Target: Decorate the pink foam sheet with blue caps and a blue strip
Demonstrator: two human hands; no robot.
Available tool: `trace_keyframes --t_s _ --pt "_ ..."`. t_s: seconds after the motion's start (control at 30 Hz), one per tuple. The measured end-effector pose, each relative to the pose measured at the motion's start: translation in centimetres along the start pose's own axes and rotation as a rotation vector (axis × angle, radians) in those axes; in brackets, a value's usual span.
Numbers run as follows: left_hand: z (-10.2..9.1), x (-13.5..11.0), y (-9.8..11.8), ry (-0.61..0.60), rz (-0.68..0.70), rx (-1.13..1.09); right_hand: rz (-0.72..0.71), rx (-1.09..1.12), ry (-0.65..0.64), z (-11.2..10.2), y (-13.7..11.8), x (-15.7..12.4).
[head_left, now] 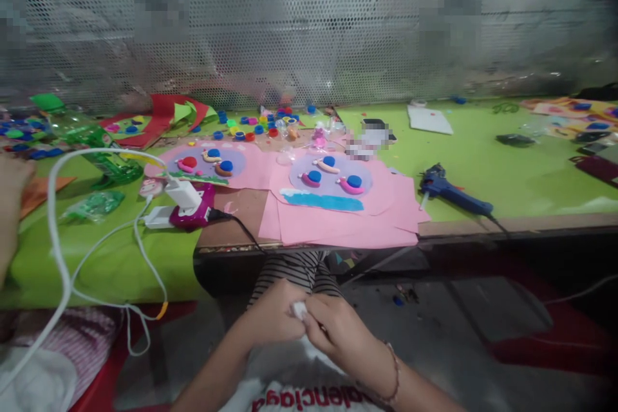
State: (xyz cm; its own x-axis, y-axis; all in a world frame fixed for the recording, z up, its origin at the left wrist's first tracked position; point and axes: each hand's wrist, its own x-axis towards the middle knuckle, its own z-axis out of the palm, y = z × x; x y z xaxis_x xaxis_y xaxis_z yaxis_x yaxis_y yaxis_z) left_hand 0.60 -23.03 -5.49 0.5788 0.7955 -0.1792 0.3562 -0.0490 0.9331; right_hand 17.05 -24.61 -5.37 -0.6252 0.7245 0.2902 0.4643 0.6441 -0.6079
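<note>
My left hand (273, 317) and my right hand (338, 328) meet in my lap, below the table edge. Both are closed around a small white lump (299, 309) pinched between the fingertips; I cannot make out what it is. On the table just above lies a pink paper sheet (333, 222) with a lilac disc, a blue strip (321, 201) and three clay snails with blue shells (331, 175). A second pink sheet with similar snails (212, 164) lies to its left.
A blue glue gun (451, 192) lies right of the pink sheets on the green table (506, 167). White chargers and cables (178, 203) sit left. Several coloured bottle caps (255, 125) and a green plastic bottle (91, 141) are farther back. Another person's arm (9, 206) is at far left.
</note>
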Motion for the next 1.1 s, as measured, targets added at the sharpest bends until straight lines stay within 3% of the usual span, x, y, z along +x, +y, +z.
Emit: trace_keyframes --t_s 0.33,0.5,0.7,0.97,1.1 --pt "0.1 0.1 0.7 -0.05 0.015 0.021 -0.049 0.08 0.203 0.3 1.6 -1.7" --pt "0.3 0.0 0.4 -0.027 0.011 0.088 0.01 0.064 -0.005 0.1 1.3 -1.5" --pt "0.7 0.2 1.1 0.048 -0.052 0.251 0.073 0.029 0.011 0.4 1.2 -1.3" --pt "0.8 -0.4 0.8 -0.081 -0.12 0.412 0.149 0.132 -0.228 0.9 1.7 -1.5" --pt "1.3 -0.4 0.2 -0.097 -0.158 0.439 0.215 0.086 -0.273 1.3 1.6 -1.8"
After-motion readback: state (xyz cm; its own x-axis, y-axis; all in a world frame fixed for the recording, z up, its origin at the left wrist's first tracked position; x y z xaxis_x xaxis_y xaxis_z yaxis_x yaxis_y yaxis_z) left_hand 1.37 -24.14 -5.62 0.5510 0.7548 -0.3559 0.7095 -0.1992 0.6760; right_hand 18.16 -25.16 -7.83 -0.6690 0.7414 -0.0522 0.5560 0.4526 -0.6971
